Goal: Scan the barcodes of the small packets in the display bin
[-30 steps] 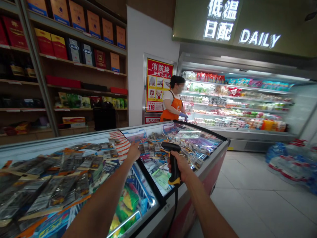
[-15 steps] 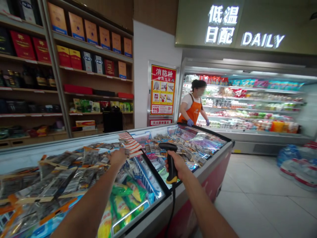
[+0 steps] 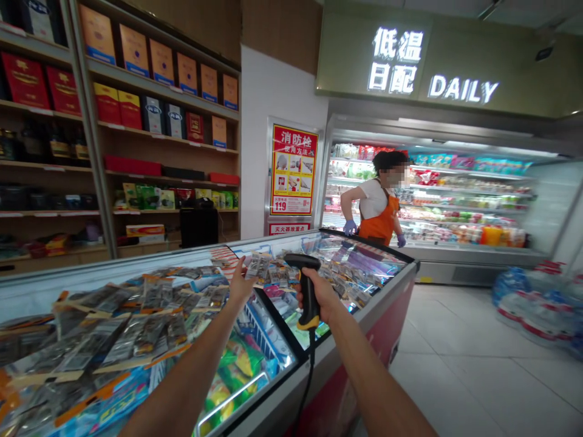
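Observation:
In my right hand I grip a black-and-yellow handheld barcode scanner, upright by its handle. Its head points left and away from me, and its cable hangs down past the freezer's edge. My left hand reaches over the chest freezer, with a small grey packet between thumb and fingers. A red-and-white striped strip lies just beyond that hand. Below my left arm, many grey packets with orange edges are heaped on the freezer top.
The chest freezer runs away to the right, with green and yellow bags behind its glass. A person in an orange apron stands at its far end by a chilled display. Wrapped water bottles stand on the tiled floor.
My left hand has moved right and slightly up, off the striped strip, and a packet now shows at its fingers. The scanner stays in my right hand. The other person has shifted right and turned.

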`<state>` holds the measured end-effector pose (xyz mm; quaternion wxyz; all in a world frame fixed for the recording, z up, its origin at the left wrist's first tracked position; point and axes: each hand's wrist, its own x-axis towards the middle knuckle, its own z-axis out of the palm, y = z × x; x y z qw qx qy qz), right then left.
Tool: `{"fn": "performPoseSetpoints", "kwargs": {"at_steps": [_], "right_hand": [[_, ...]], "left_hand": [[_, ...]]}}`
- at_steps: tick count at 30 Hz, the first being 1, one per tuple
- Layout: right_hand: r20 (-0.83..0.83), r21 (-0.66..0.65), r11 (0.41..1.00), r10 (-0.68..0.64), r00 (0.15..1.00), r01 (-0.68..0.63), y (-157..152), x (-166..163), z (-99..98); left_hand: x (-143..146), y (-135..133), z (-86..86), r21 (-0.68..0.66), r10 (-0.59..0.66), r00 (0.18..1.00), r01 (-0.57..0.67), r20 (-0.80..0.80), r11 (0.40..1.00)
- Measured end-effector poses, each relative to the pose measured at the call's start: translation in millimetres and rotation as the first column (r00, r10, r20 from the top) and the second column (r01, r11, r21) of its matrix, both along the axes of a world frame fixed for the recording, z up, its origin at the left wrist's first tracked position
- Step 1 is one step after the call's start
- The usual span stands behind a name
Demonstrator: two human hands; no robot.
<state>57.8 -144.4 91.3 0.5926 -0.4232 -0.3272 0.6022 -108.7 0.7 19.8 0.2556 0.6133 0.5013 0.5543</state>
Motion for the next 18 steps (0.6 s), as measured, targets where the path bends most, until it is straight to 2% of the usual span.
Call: {"fn": "performPoseSetpoints", "kwargs": {"at_steps": [4,9,18], "right_hand": [[-0.007,-0.018,1.0,-0.002,1.0,0.002,2.6,1.5,4.8],[-0.02,-0.017,0.999,0.033,0.999,-0.033,6.7,0.2,5.2],[-0.02,-0.023,0.999,0.027,0.999,-0.027,16.7,5.1,0.4]], "left_hand": [[16.9,3.5,-2.6,0.007,-0.078,0.996,0.077,0.048,0.997],[23.4,7.6,-5.2,0.002,-0.125,0.991,0.125,0.036,0.992],[27.4,20.6,-14.8,0.023,-0.103,0.994,0.104,-0.028,0.994]]}}
